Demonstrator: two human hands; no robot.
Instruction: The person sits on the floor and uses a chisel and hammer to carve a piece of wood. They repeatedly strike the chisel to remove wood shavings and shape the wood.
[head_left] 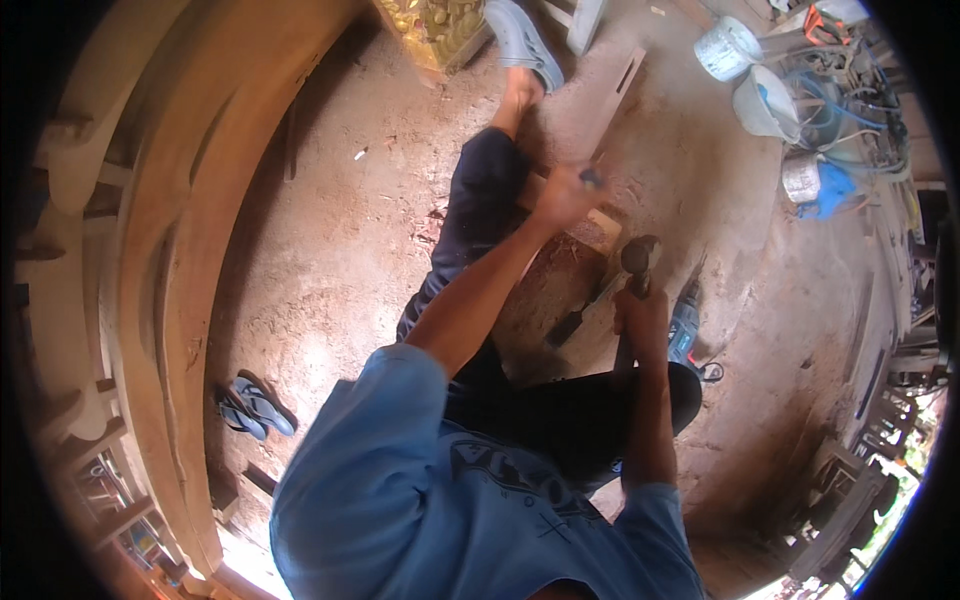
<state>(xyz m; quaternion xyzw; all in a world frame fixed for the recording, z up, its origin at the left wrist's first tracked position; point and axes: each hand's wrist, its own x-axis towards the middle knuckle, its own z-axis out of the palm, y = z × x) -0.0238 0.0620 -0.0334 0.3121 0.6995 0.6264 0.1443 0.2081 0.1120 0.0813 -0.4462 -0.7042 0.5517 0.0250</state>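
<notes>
My left hand (568,198) is closed around an upright tool that looks like a chisel (592,178); only its dark, ringed top shows above the fist. It stands over a piece of wood (598,230) beside my outstretched left leg. Below and to the right, my right hand (640,312) grips a hammer (640,253) by its handle, the head raised and apart from the chisel. A long slotted board (600,110) lies beyond my left hand. Wood chips surround the work. The chisel's blade is hidden.
A dark-handled tool (566,328) lies between my legs, and a blue-green power drill (684,328) by my right knee. Buckets (728,48) and tangled hoses stand at the far right. Large curved timber (190,250) lines the left; slippers (262,402) lie near it.
</notes>
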